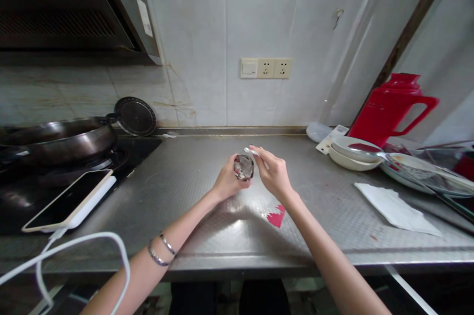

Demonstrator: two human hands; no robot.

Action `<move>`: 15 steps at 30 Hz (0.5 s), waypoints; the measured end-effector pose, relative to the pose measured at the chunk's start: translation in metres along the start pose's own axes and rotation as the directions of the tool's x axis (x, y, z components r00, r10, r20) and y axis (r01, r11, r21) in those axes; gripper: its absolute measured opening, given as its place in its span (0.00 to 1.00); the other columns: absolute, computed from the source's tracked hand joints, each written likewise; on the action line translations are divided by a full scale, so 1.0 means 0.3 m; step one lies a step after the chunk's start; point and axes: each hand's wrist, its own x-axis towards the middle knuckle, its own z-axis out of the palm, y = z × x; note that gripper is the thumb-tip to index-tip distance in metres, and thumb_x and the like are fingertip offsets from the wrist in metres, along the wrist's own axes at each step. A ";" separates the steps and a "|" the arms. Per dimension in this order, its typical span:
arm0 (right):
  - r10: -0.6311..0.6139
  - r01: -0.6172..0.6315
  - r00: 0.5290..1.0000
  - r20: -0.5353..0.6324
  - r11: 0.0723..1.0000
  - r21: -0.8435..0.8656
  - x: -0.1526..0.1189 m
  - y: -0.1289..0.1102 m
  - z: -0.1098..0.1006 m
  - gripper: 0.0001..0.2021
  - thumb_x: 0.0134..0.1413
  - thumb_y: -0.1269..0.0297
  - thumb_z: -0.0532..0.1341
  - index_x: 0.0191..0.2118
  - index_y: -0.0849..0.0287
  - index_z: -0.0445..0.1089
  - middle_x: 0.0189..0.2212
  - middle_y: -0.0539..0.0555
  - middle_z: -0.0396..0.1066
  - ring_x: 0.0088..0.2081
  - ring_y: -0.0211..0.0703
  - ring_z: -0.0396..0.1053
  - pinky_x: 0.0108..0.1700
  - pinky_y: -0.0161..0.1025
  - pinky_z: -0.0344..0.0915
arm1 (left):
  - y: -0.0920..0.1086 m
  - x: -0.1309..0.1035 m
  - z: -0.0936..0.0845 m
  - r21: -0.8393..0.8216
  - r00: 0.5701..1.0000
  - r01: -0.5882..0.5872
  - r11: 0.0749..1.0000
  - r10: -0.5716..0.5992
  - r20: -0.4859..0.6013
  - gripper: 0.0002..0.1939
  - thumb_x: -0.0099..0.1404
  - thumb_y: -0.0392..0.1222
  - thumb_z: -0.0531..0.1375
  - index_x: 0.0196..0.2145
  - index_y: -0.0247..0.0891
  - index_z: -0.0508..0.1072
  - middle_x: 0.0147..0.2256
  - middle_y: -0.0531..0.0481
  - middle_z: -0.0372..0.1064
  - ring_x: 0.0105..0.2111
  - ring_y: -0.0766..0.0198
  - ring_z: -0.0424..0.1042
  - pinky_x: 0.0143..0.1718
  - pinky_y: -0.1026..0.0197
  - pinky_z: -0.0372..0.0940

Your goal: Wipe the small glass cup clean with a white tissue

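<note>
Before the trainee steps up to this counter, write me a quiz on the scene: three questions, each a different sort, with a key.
1. True or false: the left hand is gripping the small shiny object.

2. Multiple choice: what colour is the torn scrap lying on the metal counter?
A) Green
B) Pinkish red
C) Yellow

3. Fill in the blank: the jug with the handle stands on the ____ side of the view, across from the metal pan.

Key: 1. True. 2. B. 3. Right.
</note>
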 end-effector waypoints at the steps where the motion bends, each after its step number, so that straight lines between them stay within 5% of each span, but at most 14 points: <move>1: 0.043 -0.043 0.999 0.017 0.999 0.005 0.008 0.011 0.007 0.14 0.60 0.67 0.51 0.46 0.53 0.72 0.46 0.53 0.74 0.50 0.46 0.70 0.56 0.47 0.64 | 0.004 -0.003 0.003 -0.007 1.000 0.002 1.000 -0.002 0.007 0.37 0.42 0.39 0.69 0.49 0.36 0.61 0.43 0.45 0.68 0.37 0.60 0.69 0.39 0.59 0.64; 4: 0.153 -0.159 0.982 0.110 0.986 0.053 0.010 0.021 0.028 0.14 0.60 0.65 0.51 0.44 0.54 0.73 0.42 0.54 0.76 0.44 0.46 0.74 0.47 0.42 0.70 | 0.016 -0.012 0.013 -0.044 1.000 0.008 0.999 -0.007 0.023 0.40 0.41 0.40 0.70 0.51 0.36 0.60 0.44 0.44 0.69 0.39 0.59 0.70 0.41 0.58 0.64; 7: 0.192 -0.196 0.980 0.049 0.978 0.076 -0.021 0.000 0.044 0.15 0.61 0.65 0.51 0.47 0.54 0.72 0.44 0.54 0.75 0.46 0.46 0.73 0.48 0.43 0.69 | 0.025 -0.017 0.019 -0.106 0.999 0.004 0.994 0.001 0.051 0.39 0.43 0.39 0.69 0.52 0.37 0.59 0.45 0.44 0.69 0.41 0.59 0.70 0.42 0.59 0.65; 11: -0.002 0.001 1.000 0.029 0.999 0.047 -0.080 -0.037 0.053 0.17 0.60 0.71 0.49 0.51 0.55 0.68 0.51 0.55 0.70 0.57 0.45 0.63 0.60 0.49 0.58 | 0.019 -0.012 0.015 -0.168 0.999 0.015 0.986 -0.009 0.038 0.36 0.44 0.38 0.69 0.50 0.37 0.60 0.47 0.43 0.68 0.43 0.59 0.70 0.43 0.59 0.65; 15: -0.147 0.145 0.984 0.101 0.989 0.019 -0.103 -0.048 0.048 0.20 0.59 0.75 0.48 0.54 0.57 0.65 0.52 0.56 0.69 0.58 0.43 0.60 0.61 0.51 0.56 | 0.006 -0.005 0.004 -0.108 0.996 0.094 0.990 -0.094 0.010 0.34 0.43 0.40 0.69 0.47 0.35 0.61 0.42 0.45 0.71 0.38 0.60 0.72 0.38 0.59 0.66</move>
